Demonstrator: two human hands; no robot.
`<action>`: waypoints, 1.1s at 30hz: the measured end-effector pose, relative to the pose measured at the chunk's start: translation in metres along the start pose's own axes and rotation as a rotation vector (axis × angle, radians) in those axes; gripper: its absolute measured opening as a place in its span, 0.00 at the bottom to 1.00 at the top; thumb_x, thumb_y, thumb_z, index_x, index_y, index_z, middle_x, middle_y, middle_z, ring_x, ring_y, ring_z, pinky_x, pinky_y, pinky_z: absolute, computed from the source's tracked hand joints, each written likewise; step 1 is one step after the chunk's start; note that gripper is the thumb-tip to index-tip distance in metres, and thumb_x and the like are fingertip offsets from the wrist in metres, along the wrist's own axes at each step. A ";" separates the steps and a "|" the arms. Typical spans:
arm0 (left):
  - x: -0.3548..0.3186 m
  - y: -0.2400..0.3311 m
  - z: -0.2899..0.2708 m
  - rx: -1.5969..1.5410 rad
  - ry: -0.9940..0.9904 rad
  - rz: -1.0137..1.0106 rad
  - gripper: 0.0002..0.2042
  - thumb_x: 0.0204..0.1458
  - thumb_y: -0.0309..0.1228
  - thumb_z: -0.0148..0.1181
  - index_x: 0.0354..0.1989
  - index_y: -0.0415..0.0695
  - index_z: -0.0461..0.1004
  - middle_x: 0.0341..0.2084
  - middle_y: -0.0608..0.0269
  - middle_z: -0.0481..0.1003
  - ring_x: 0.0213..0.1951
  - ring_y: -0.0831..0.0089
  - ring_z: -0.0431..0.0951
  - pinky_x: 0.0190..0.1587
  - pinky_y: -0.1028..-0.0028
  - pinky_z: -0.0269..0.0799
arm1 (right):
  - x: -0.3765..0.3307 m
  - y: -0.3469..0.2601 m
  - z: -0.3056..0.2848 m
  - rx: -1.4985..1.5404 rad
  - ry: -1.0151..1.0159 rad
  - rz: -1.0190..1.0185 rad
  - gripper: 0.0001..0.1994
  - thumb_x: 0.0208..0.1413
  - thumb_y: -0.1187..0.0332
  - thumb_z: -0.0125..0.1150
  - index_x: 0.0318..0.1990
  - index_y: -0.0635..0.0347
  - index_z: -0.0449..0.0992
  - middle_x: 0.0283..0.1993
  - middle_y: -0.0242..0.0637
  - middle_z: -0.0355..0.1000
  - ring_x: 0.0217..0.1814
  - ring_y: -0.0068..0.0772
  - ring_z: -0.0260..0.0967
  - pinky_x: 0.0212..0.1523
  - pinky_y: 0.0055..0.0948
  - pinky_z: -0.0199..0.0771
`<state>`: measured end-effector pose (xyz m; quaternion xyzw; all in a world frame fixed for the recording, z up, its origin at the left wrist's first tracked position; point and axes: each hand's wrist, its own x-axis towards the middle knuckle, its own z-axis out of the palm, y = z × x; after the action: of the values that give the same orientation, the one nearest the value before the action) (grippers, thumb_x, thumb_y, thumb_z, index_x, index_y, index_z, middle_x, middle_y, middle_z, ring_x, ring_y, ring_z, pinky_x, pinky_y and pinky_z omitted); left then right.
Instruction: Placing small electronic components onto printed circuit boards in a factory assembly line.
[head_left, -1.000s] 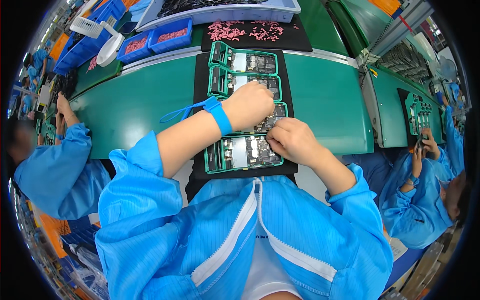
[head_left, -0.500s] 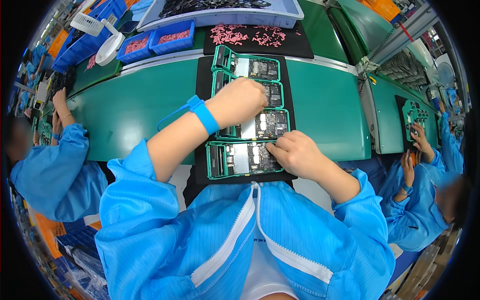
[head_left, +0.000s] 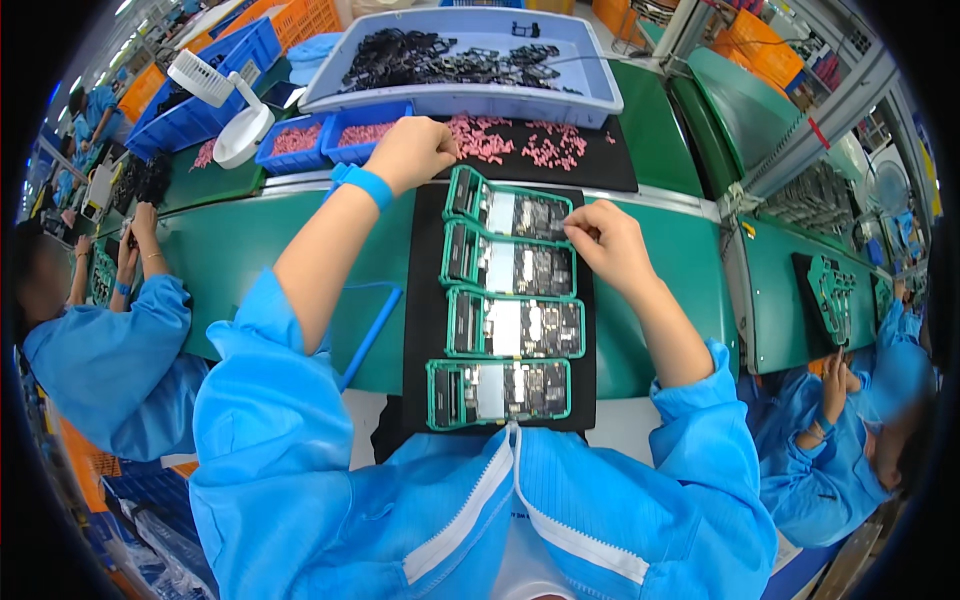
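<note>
**Hands at the top of the board column**

Your left hand reaches to the upper centre of the frame, fingers curled down onto the scatter of small pink parts on the black mat, seemingly pinching one, though the pinch itself is hidden beneath the knuckles; your right hand rests at the right edge of the topmost green-framed circuit board, thumb and forefinger closed together on something too small to identify; three more framed boards run down the centre of the frame on a dark strip.

Watch the reach: your left forearm crosses above the upper boards, and a sleeve or the blue wrist strap could drag a frame askew; a pink part pinched loosely could drop among the board's components and be hard to find.

Whether your right fingers hold a part or merely press the board, you cannot tell; the lowest board's near edge meets your blue smock; the contents of the grey tray at top are a dark tangle.
</note>
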<state>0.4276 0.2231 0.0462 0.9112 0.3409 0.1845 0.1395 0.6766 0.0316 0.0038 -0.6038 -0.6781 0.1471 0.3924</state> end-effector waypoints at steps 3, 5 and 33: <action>0.032 -0.021 0.014 0.023 -0.077 0.015 0.08 0.39 0.32 0.67 0.27 0.43 0.81 0.23 0.53 0.79 0.28 0.60 0.80 0.35 0.67 0.76 | 0.054 0.012 0.016 -0.066 -0.011 0.055 0.05 0.47 0.69 0.63 0.30 0.59 0.78 0.29 0.40 0.72 0.30 0.38 0.73 0.33 0.34 0.73; 0.051 -0.026 0.026 0.028 -0.155 0.012 0.08 0.38 0.33 0.67 0.27 0.43 0.82 0.23 0.53 0.79 0.28 0.60 0.80 0.36 0.67 0.76 | 0.089 0.021 0.036 -0.070 -0.052 0.044 0.06 0.45 0.68 0.63 0.30 0.59 0.79 0.28 0.40 0.74 0.32 0.41 0.74 0.35 0.36 0.74; 0.087 0.000 0.035 0.229 -0.238 -0.161 0.08 0.44 0.32 0.60 0.28 0.41 0.81 0.30 0.44 0.78 0.37 0.50 0.79 0.44 0.59 0.75 | 0.160 0.040 0.081 -0.523 -0.154 -0.142 0.06 0.48 0.69 0.57 0.28 0.63 0.75 0.35 0.49 0.73 0.40 0.51 0.73 0.42 0.45 0.73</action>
<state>0.5034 0.2774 0.0359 0.9062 0.4127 0.0236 0.0887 0.6525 0.2128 -0.0187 -0.6226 -0.7614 -0.0152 0.1800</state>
